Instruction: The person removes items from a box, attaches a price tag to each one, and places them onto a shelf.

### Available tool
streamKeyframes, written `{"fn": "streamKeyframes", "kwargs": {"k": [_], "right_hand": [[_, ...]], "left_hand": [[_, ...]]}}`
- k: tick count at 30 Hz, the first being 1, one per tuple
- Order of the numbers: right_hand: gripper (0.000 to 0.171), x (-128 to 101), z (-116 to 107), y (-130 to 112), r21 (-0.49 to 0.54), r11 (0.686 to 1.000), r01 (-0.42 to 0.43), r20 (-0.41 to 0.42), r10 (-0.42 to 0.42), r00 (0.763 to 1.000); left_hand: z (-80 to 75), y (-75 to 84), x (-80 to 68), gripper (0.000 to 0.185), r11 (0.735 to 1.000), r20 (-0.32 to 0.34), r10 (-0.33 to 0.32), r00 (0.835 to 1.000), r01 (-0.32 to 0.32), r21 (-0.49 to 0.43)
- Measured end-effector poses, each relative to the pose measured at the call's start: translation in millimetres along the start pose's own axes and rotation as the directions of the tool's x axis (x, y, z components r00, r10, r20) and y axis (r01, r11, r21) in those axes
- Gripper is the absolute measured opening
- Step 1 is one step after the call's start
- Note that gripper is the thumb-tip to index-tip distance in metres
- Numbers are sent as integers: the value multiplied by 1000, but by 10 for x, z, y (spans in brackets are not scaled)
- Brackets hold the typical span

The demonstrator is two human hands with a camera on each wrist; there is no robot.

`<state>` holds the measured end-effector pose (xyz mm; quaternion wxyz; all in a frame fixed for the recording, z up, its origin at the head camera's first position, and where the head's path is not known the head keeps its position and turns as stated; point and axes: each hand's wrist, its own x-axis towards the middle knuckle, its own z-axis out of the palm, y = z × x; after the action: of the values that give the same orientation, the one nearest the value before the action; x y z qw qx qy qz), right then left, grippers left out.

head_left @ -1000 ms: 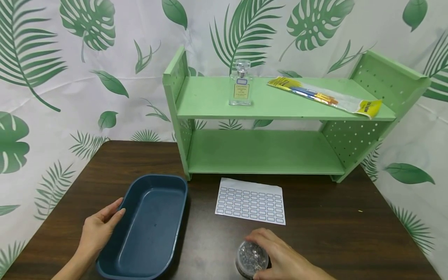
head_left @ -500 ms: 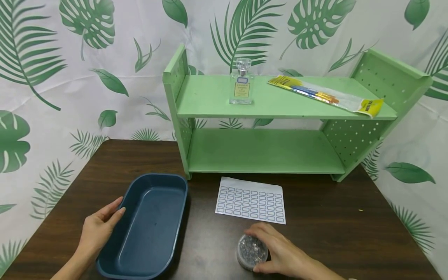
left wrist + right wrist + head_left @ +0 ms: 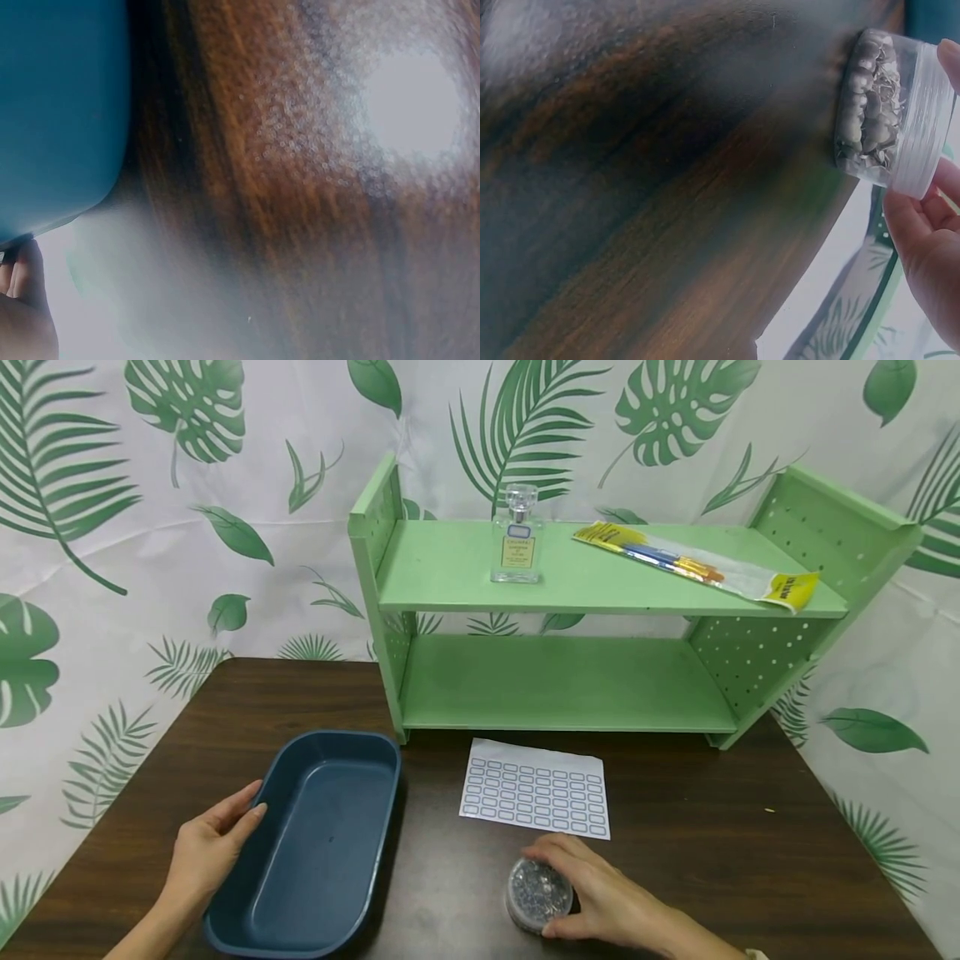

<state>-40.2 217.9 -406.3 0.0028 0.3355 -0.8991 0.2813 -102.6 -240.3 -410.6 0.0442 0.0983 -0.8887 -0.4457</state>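
My left hand (image 3: 213,843) pinches the left rim of a blue plastic tub (image 3: 330,839), thumb over the inner side and fingers outside. The tub's outer wall (image 3: 60,112) fills the upper left of the left wrist view. To the right, my right hand (image 3: 600,893) grips a clear round jar (image 3: 538,895) by its lid, thumb and fingers on opposite sides. In the right wrist view the jar's base is against the tabletop, and silver thumbtacks (image 3: 868,112) lie inside it.
Beyond the jar lies a sheet of blue-bordered labels (image 3: 536,789). A green two-tier shelf (image 3: 570,685) stands at the back, bearing a perfume bottle (image 3: 517,547) and a packet of brushes (image 3: 697,567) on top. All this is on a dark wooden table (image 3: 720,843).
My right hand and the jar have shifted slightly away from me, toward the label sheet. My left hand keeps its hold on the tub's rim.
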Motion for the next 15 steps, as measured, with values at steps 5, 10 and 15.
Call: {"fn": "streamKeyframes", "kwargs": {"k": [5, 10, 15], "right_hand": [[68, -1, -13, 0, 20, 1000, -4, 23, 3, 1000], [71, -4, -28, 9, 18, 1000, 14, 32, -14, 999], [74, -3, -34, 21, -10, 999, 32, 31, -32, 999]], "left_hand": [[0, 14, 8, 47, 1000, 6, -6, 1000, 6, 16], [4, 24, 18, 50, 1000, 31, -2, 1000, 2, 10], [-6, 27, 31, 53, 1000, 58, -13, 998, 13, 0]]}}
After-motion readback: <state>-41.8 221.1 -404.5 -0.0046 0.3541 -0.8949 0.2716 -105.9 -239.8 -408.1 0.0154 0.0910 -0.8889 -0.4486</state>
